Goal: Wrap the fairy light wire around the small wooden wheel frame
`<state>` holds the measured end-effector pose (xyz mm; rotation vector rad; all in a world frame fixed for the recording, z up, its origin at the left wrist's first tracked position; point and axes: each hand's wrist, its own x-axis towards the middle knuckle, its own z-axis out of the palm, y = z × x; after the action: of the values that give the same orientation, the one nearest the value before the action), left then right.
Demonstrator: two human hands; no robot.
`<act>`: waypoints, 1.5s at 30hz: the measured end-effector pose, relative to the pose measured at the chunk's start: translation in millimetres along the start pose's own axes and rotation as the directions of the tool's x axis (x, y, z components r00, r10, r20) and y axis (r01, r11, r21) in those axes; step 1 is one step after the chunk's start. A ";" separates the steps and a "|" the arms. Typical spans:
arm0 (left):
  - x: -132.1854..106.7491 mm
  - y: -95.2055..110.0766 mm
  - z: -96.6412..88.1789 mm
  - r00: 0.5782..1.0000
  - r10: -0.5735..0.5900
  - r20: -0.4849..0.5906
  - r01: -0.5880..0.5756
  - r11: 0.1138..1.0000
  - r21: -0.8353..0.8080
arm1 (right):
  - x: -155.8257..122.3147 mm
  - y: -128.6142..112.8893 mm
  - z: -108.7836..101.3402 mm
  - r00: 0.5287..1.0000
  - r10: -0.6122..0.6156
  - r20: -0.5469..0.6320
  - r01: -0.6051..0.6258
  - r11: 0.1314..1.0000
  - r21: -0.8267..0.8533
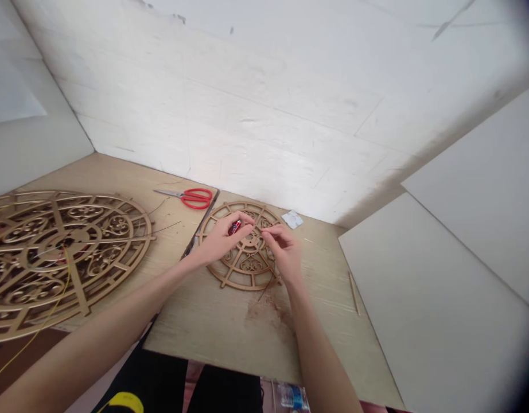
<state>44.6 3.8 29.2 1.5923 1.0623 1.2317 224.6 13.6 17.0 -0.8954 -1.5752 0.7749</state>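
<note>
A round, gold-brown openwork wheel (230, 276) with scroll patterns lies flat on the board under both hands. My left hand (219, 240) is closed around a small red lighter (234, 228), held above the wheel's upper left part, thumb and forefinger pointing right. Facing it, my right hand (286, 249) pinches a thin dark wire (267, 287) between thumb and fingertips, close to the wheel's centre. That wire's loose end trails down past the wheel's lower right rim. The fingertips of the two hands are a small gap apart.
At the left, larger stacked wheels (81, 287) carry loose wires, one a yellow wire (67, 281). Red-handled scissors (195, 198) lie behind. A small white packet (292, 219) sits by the wall, a thin stick (354, 292) at the right. A plastic bottle (292, 396) shows below the table edge.
</note>
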 end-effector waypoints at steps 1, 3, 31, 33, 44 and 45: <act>0.4 1.9 -1.0 1.000 -0.007 0.002 0.007 1.000 0.020 | -0.2 -0.4 0.0 1.000 -0.005 0.008 0.005 1.000 -0.015; 0.8 5.2 -2.0 1.000 -0.005 0.006 0.004 0.998 0.060 | -0.5 -1.5 0.1 0.999 -0.019 0.026 0.020 0.998 -0.053; 4.5 3.1 -7.9 0.830 -0.450 0.330 0.556 0.723 -0.410 | -2.9 -2.4 1.7 0.966 -0.205 0.157 0.246 0.917 -0.314; 4.7 2.6 -7.4 0.838 -0.450 0.310 0.544 0.743 -0.390 | -2.9 -2.0 1.6 0.963 -0.218 0.157 0.257 0.914 -0.313; 4.7 0.9 -2.7 0.925 -0.351 0.143 0.375 0.904 -0.204 | -3.7 2.0 1.6 0.960 -0.204 0.191 0.263 0.891 -0.369; 4.8 0.9 -2.8 0.937 -0.324 0.130 0.343 0.926 -0.160 | -3.6 2.0 1.5 0.960 -0.209 0.185 0.266 0.887 -0.377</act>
<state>42.7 8.4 31.8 1.2588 1.0726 0.9759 223.8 11.5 13.3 -0.9264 -1.9690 0.3475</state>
